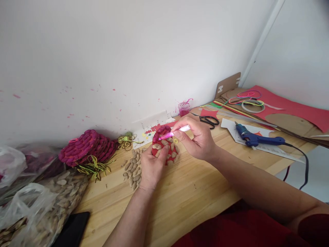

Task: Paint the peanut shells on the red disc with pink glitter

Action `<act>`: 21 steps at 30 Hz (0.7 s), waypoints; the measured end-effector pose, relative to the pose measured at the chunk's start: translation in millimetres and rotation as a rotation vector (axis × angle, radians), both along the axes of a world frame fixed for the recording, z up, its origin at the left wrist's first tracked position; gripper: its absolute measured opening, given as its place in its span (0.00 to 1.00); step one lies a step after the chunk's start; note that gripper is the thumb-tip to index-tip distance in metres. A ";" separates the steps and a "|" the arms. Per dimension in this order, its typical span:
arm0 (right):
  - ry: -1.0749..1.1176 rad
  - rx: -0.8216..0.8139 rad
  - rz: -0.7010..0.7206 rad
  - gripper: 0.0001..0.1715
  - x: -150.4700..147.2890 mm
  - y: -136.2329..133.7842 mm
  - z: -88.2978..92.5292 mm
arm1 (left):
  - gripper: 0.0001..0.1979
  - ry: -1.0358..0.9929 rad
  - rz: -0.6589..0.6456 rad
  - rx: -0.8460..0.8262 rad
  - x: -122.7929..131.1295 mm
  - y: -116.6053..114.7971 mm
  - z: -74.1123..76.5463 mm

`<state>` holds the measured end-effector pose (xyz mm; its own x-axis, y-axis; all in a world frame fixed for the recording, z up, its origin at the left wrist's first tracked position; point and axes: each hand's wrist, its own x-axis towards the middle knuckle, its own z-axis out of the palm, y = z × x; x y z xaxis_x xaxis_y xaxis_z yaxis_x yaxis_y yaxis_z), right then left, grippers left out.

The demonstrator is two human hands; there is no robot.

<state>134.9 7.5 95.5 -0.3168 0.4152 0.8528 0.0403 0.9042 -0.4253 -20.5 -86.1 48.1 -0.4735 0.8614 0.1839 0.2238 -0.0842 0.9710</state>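
My left hand (151, 168) grips a round red disc (172, 155) with peanuts in their shells stuck on it, its thumb across the front. Peanuts along the disc's upper left are coated in magenta paint; the others are bare tan. Between thumb and fingers, my right hand (197, 139) pinches a white paintbrush (183, 129), stained pink toward its tip. That tip meets the painted edge of the disc. A small yellow loop (175, 140) shows at the disc's right side. Loose peanuts (133, 168) lie on the table just left of my left hand.
Painted magenta discs (84, 145) are stacked at left, near plastic bags (59, 195) and a black phone-like slab (73, 228). A paint cup (184, 109) stands by the wall. Black-handled scissors (209, 120), a corded blue glue gun (257, 137) and red sheets (293, 106) lie right.
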 end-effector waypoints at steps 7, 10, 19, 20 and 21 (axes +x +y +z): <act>0.030 -0.012 -0.001 0.06 -0.4 0.8 0.1 | 0.12 -0.010 -0.002 -0.008 -0.7 0.2 -1.1; 0.015 -0.027 -0.013 0.05 -0.8 1.8 -0.8 | 0.13 -0.071 -0.005 -0.007 -2.1 1.1 -4.9; 0.064 -0.115 0.037 0.05 -3.3 3.1 -4.2 | 0.14 -0.283 -0.057 0.036 -4.6 4.4 -15.5; 0.077 -0.129 0.013 0.05 -3.7 4.0 -4.8 | 0.14 -0.292 -0.062 0.038 -4.6 4.7 -15.9; 0.097 -0.145 -0.006 0.05 -4.0 5.0 -5.3 | 0.13 -0.300 -0.067 0.041 -4.7 5.1 -16.3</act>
<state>130.9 12.5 90.1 -0.2331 0.5376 0.8103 -0.0016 0.8331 -0.5531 -25.2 -81.0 31.8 -0.4545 0.8872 0.0792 -0.0799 -0.1292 0.9884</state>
